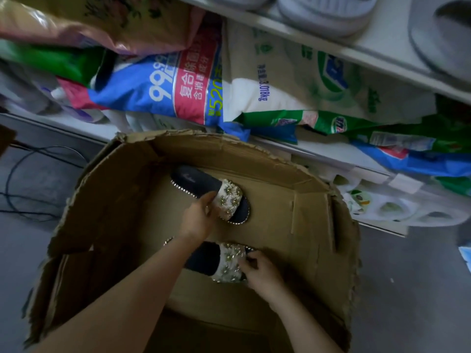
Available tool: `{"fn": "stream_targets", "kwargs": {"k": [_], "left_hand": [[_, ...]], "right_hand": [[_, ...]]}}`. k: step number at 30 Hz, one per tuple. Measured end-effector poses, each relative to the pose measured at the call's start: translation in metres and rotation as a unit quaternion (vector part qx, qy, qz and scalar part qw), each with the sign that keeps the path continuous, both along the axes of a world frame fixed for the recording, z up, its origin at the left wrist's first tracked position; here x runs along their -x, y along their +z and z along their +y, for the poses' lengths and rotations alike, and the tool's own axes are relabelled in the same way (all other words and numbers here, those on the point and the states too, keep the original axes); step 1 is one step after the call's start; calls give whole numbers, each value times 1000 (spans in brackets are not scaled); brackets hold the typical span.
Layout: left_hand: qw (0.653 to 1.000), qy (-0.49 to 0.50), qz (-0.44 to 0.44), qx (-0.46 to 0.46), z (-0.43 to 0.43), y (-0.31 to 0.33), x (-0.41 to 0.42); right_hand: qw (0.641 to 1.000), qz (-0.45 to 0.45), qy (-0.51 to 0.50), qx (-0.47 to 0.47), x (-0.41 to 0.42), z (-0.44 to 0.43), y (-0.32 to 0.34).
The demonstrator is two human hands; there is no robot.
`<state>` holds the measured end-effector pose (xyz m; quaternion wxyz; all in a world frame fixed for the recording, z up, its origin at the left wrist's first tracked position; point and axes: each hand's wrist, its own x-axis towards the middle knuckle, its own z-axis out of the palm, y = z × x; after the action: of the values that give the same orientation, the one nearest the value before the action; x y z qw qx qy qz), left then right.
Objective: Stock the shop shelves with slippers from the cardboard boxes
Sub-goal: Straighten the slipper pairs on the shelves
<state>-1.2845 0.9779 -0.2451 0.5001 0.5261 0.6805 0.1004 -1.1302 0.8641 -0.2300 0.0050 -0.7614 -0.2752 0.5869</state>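
The farther slipper (194, 182), black with a beaded white strap, lies on the bottom of the open cardboard box (314, 225), the left hand (198, 218) curled round its strap. The nearer slipper (205, 261), its match, has the right hand (260, 273) pinching its strap. Beyond the box, detergent bags (163, 90) crowd a low white shelf (331, 152)

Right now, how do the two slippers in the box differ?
The far slipper lies nearer the shelves; the near slipper nearer the person. The left hand grips the far slipper's strap; the right hand holds the near slipper's toe end. The far slipper's heel shows; the left forearm covers the near slipper's. Both have dark insoles and beaded straps.
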Motion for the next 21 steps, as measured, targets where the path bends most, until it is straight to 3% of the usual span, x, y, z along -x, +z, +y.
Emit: {"fn": "stream_targets", "kwargs": {"k": [4,6,8,11,13,16,18,21], "left_hand": [[994,-1,87,-62,-31,15,28],[993,-13,115,-5,-56,17,34],[987,-84,117,75,-81,12,32],[980,-163,86,80,-106,-2,21],[979,-184,58,64,-112,-9,19],[972,-224,66,2,-105,-9,29],[958,-257,118,-39,-97,-8,41],[960,-232,143,-59,-85,-2,61]], "right_hand": [[962,-183,142,-147,-5,37,11],[930,-178,185,-262,-4,63,15],[896,-158,272,-313,5,90,10],[877,-144,382,-252,17,121,-6],[876,-146,407,-213,17,130,-14],[860,-174,419,-234,16,124,-12],[879,-148,398,-217,16,107,-5],[934,-81,301,-174,9,70,-5]]}}
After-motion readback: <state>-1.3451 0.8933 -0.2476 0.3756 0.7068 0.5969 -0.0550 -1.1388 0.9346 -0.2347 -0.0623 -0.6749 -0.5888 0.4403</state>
